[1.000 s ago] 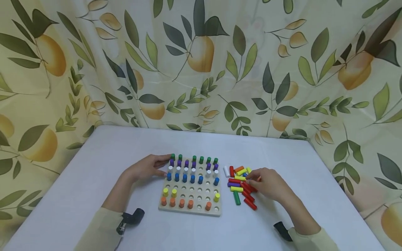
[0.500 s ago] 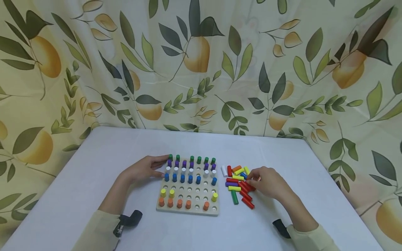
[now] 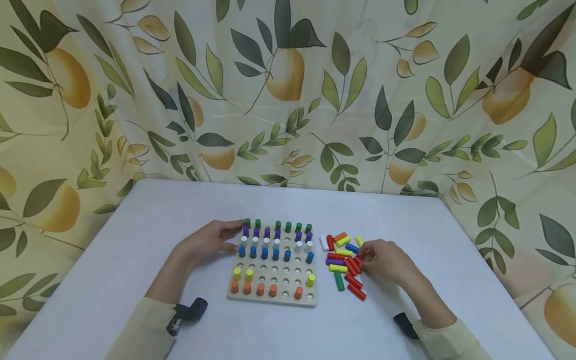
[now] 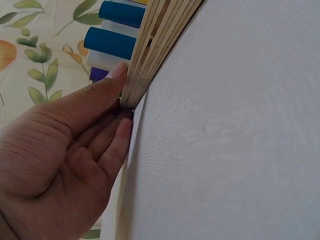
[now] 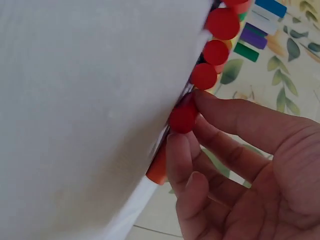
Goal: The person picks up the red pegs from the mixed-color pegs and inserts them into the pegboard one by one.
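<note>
A wooden pegboard [image 3: 280, 298] stands on the table with rows of green, purple, white, blue, yellow and orange pegs upright in its holes. My left hand [image 3: 209, 240] holds its far left corner, the thumb against the left edge; in the left wrist view the thumb [image 4: 92, 95] lies along the plywood side beside a blue peg [image 4: 109, 43]. At the right side of the loose pegs, my right hand [image 3: 384, 260] pinches a red peg [image 5: 183, 118] between thumb and fingers. An orange peg [image 5: 158, 165] lies beside those fingers, overlapped by them.
Right of the board lies a loose pile with several red pegs [image 3: 356, 292], yellow pegs [image 3: 338, 268], a green peg [image 3: 339, 281], a purple peg [image 3: 335, 262], a white peg [image 3: 324, 243] and a blue peg [image 3: 352, 248]. A patterned curtain [image 3: 288, 150] hangs behind the white table [image 3: 207, 200].
My right hand has shifted slightly right at the pile, uncovering more of the blue peg and the red pegs. The left hand stays at the board's corner.
</note>
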{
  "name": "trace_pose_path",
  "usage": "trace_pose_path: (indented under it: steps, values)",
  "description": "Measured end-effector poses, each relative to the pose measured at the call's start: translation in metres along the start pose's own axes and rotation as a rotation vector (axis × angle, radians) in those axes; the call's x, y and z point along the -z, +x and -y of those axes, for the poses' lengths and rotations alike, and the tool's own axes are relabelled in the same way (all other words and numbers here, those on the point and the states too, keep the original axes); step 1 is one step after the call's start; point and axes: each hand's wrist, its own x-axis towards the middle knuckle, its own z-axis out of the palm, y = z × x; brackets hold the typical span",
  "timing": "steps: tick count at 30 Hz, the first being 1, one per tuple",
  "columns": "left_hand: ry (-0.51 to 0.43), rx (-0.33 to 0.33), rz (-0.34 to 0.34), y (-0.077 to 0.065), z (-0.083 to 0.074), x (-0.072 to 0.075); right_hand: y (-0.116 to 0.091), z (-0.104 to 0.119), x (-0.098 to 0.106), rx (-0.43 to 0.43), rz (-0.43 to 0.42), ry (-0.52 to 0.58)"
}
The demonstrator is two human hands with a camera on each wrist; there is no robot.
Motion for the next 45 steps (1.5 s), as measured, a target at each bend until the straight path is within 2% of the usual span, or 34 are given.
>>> trace_pose_path:
  steps: [16,25,33,38,45]
  values:
    - [-0.012,0.009,-0.006,0.002,-0.005,0.001,-0.002,0.002,0.003,0.072,0.018,-0.003]
    - [-0.011,0.012,-0.017,0.004,-0.007,0.000,-0.004,-0.002,0.006,0.077,0.041,0.093]
    - [0.003,0.023,-0.036,-0.001,-0.001,0.002,0.001,-0.002,0.006,0.133,0.132,0.335]
    - [-0.011,0.003,-0.025,-0.002,-0.001,0.001,0.000,-0.002,0.008,0.132,0.116,0.401]
    - [-0.024,-0.001,-0.015,0.001,-0.003,-0.002,-0.003,-0.005,0.012,0.126,0.084,0.428]
